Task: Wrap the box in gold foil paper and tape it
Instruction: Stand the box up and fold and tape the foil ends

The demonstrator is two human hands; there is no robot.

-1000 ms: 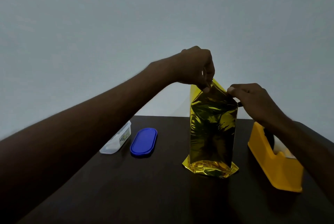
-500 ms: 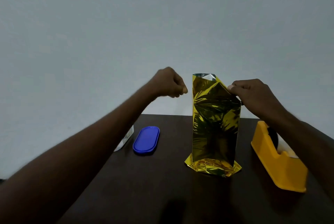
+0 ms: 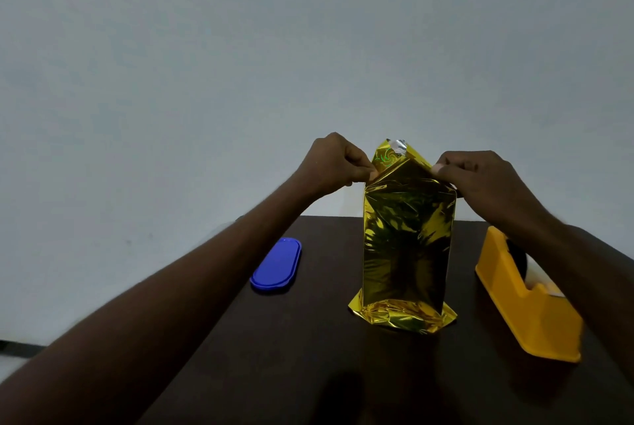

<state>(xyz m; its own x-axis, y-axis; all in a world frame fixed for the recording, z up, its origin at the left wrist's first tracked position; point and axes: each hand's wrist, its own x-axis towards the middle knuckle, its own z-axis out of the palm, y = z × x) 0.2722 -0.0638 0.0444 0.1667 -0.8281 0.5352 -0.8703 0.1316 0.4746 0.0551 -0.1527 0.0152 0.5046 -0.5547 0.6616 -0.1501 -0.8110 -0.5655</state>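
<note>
A tall box wrapped in gold foil paper [image 3: 406, 239] stands upright on the dark table [image 3: 308, 339], the box itself hidden under the foil. Loose foil flares out at its foot and rises in a folded peak at the top. My left hand [image 3: 334, 162] pinches the foil's upper left corner between thumb and fingers. My right hand [image 3: 480, 177] pinches the upper right corner of the same top flap. A yellow tape dispenser [image 3: 525, 301] sits to the right of the box, under my right forearm.
A blue oval lid [image 3: 277, 265] lies flat on the table left of the box, beside my left forearm. A plain pale wall rises behind the table's far edge.
My left hand let go of the foil top, drew away to the left, then came back and now pinches the upper left corner. My right hand kept its hold.
</note>
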